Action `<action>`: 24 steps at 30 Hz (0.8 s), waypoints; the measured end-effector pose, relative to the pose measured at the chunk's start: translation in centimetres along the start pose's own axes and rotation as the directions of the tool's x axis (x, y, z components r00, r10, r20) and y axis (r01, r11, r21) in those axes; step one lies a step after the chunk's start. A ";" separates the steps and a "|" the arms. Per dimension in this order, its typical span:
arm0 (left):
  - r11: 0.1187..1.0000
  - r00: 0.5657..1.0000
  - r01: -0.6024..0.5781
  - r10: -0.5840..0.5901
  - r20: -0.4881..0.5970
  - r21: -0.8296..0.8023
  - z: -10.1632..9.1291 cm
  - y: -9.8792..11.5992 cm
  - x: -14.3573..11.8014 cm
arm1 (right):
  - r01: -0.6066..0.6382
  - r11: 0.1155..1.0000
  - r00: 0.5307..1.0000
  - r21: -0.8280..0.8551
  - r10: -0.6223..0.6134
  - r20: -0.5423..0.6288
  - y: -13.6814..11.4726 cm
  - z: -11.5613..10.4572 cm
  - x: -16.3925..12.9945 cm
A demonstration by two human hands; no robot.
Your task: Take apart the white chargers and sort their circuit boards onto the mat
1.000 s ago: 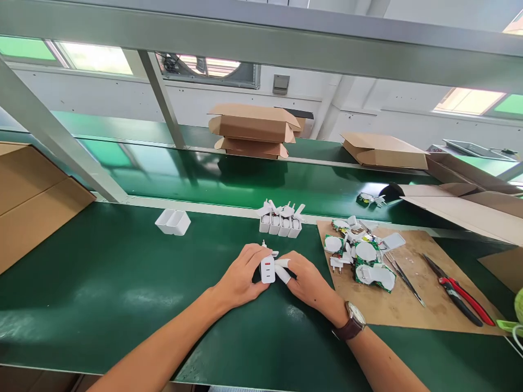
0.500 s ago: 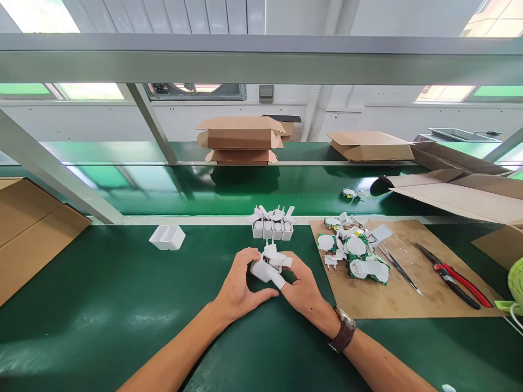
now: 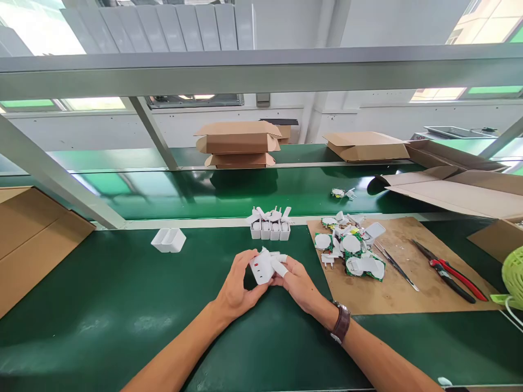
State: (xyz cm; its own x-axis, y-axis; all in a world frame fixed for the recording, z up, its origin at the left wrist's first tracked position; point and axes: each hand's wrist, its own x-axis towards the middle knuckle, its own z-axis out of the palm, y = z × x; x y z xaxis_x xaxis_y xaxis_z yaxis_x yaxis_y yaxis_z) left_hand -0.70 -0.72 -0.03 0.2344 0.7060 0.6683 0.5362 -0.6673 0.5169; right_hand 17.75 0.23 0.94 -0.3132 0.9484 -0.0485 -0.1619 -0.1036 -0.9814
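Both hands close on one white charger (image 3: pixel 261 268) low over the green bench top (image 3: pixel 102 294): the left hand (image 3: pixel 237 286) cups its left side with thumb below and fingers curled over the top, while the right hand (image 3: pixel 298 283), two fingertips wrapped in white finger cots (image 3: pixel 280 267), pinches its right edge. The charger's face is turned toward the camera and shows red port openings; no lettering on it can be read. A brown-strapped wristwatch (image 3: pixel 340 322) sits on the right wrist, its dial turned away so nothing on it is legible. Right of the hands lies a brown board (image 3: pixel 408 294) carrying a heap of green circuit boards and white shell parts (image 3: pixel 353 250), with tweezers (image 3: pixel 394 265) just beside the heap and red-handled cutters (image 3: pixel 449 270) farther right. A pale green round object (image 3: pixel 514 277) pokes in at the right edge. Beyond the hands, a row of white charger shells (image 3: pixel 269 223) stands with prongs up near the bench's back rail, and an empty white housing (image 3: pixel 168 239) lies well to the left. Flat cardboard (image 3: pixel 32 239) rests at the far left. Farther back, on the conveyor belt (image 3: pixel 229 188), lies a lone circuit board part (image 3: pixel 341 192), with stacked cardboard boxes (image 3: pixel 237 144) behind; no print shows on them.
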 end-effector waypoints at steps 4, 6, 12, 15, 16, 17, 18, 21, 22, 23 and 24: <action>0.996 0.995 -0.087 0.086 -0.046 -0.032 -0.2 0.6 0.3 | -0.130 0.974 0.990 0.186 0.119 0.070 -0.6 0.6 -0.2; 0.996 0.996 -0.084 0.083 -0.035 -0.029 -0.3 0.6 0.4 | -0.140 0.972 0.989 0.189 0.130 0.063 -0.7 0.7 -0.2; 0.994 0.992 -0.110 0.110 -0.055 0.007 -0.3 0.5 0.6 | -0.053 0.994 0.998 0.094 0.054 -0.014 -0.9 0.7 -0.3; 0.987 0.992 -0.085 0.096 -0.079 0.133 -0.6 -0.2 0.8 | 0.081 0.997 0.995 -0.014 -0.082 -0.058 -1.5 0.5 -0.3; 0.980 0.994 -0.059 0.075 -0.076 0.188 -0.8 -0.6 0.9 | 0.121 0.992 0.990 -0.040 -0.124 -0.060 -1.6 0.4 -0.3; 0.972 0.996 -0.030 0.049 -0.073 0.235 -1.0 -1.0 0.9 | 0.158 0.985 0.985 -0.064 -0.162 -0.065 -1.8 0.2 -0.2; 0.965 0.997 0.002 0.017 -0.071 0.262 -1.1 -1.6 0.9 | 0.192 0.977 0.977 -0.092 -0.199 -0.079 -1.8 -0.1 -0.2; 0.962 0.981 0.173 -0.149 -0.121 0.213 -1.7 -3.7 1.3 | 0.255 0.938 0.935 -0.236 -0.301 -0.186 -1.3 -1.4 0.4; 0.952 0.961 0.256 -0.233 -0.146 0.169 -1.8 -4.4 1.6 | 0.259 0.918 0.913 -0.300 -0.334 -0.234 -0.9 -2.0 0.7; 0.928 0.930 0.351 -0.331 -0.158 0.121 -1.9 -5.1 2.0 | 0.255 0.896 0.889 -0.364 -0.365 -0.277 -0.5 -2.6 1.1; 0.894 0.891 0.441 -0.426 -0.158 0.077 -2.0 -5.8 2.4 | 0.245 0.873 0.866 -0.422 -0.393 -0.310 0.0 -3.3 1.5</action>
State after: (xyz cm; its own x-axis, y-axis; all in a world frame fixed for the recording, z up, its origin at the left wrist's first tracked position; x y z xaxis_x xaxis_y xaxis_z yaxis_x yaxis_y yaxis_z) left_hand -4.90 4.42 -0.34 -0.1474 0.8757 0.4599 0.6454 -0.2672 0.7156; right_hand 20.34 2.58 0.23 0.0828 0.9546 0.2861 0.1764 0.2685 -0.9470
